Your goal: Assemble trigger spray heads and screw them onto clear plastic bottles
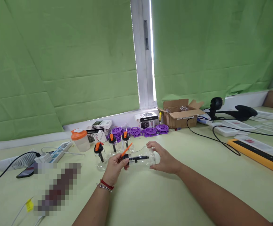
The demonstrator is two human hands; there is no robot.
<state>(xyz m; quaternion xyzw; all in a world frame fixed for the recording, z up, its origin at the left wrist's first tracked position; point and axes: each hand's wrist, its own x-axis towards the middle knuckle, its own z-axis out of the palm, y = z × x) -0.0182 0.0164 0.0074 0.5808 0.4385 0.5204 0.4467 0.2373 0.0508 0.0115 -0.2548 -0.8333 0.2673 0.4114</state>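
A clear bottle (pixel 143 153) lies sideways in the air between my hands, with its base to the right. It has a black cap with an orange lever, and a black tube runs inside it. My left hand (pixel 114 168) pinches the bottle at its capped neck. Around the wide base curl the fingers and thumb of my right hand (pixel 165 159). Just behind my left hand, similar bottles with black and orange caps stand upright: one at the front left (pixel 99 150), one in the middle (pixel 112 142) and one farther right (pixel 126 138).
Purple round plastic parts (pixel 135 131) lie by the wall with small printed boxes (pixel 146 120) and an open cardboard box (pixel 182 114). An orange-lidded cup (pixel 80 141) and a power strip (pixel 62 150) are at left. At right are black cables (pixel 217 139) and a yellow-black bar (pixel 256 155).
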